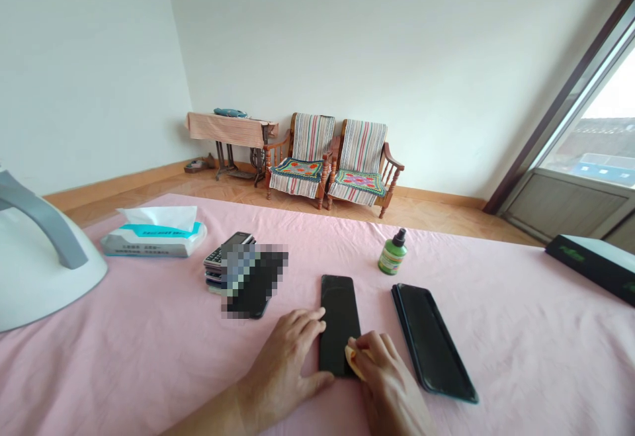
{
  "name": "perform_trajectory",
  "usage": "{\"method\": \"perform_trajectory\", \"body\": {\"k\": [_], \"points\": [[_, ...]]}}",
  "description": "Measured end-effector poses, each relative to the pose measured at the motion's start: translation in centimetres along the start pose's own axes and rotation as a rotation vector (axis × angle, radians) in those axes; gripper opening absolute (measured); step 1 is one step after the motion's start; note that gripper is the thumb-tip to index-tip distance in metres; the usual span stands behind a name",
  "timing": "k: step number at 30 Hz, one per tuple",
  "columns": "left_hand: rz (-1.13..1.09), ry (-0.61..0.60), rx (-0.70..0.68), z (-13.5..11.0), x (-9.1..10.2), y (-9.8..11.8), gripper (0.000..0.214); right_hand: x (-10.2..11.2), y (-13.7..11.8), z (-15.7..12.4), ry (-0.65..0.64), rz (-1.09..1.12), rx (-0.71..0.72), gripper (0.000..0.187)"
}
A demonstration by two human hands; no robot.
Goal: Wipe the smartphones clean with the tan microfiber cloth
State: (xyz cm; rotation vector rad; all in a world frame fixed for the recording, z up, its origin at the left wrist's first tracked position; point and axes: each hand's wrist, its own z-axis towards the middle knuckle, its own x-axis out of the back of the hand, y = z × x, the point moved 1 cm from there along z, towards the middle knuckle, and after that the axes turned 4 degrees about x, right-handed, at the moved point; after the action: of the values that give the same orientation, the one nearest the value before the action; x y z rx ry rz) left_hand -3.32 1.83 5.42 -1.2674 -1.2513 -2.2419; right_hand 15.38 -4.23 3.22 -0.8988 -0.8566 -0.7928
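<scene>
In the head view, the black phone (339, 310) is lying flat on the pink sheet (163, 363), near the middle of the table's near part, its dark, glossy face turned up. The left hand (284, 363) is resting on the left, its fingertips touching the phone's left long edge and its thumb lying at the near end, spread wide from the fingers; it is not closing round anything. The right hand (389, 380) is bending its fingers around a small yellow cloth (351, 357), pinching it against the phone's near right corner. On the left, a phone pile (215, 265) is standing, partly blurred out; on the right, dark phones (444, 343) are lying one on another, with a green spray bottle (392, 255) standing beyond them. As a judgement, the phone is at risk of sliding or twisting, since the soft sheet is giving little grip and the left fingertips are bracing only its edge; a hard sideways push from the cloth would cause it. The left pile, looking loosely stacked, is likewise risking a slip if the left arm is brushing it. The phone's long axis is running near to far, almost straight away from the person; which end is its top, I cannot tell.
</scene>
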Motion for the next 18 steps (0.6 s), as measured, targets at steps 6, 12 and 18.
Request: {"method": "perform_trajectory", "body": {"k": [6,12,18], "points": [[0.004,0.008,0.004,-0.2,-0.2,-0.1,0.053,-1.3,0.6,-1.5,0.057,-0.063,0.026,0.029],[0.001,0.021,0.02,-0.3,-0.4,0.0,0.054,0.4,-0.5,0.2,-0.025,-0.077,-0.027,0.027],[-0.034,-0.002,0.018,-0.2,-0.3,-0.2,0.056,1.1,-1.3,3.7,-0.071,-0.05,-0.085,0.026]]}}
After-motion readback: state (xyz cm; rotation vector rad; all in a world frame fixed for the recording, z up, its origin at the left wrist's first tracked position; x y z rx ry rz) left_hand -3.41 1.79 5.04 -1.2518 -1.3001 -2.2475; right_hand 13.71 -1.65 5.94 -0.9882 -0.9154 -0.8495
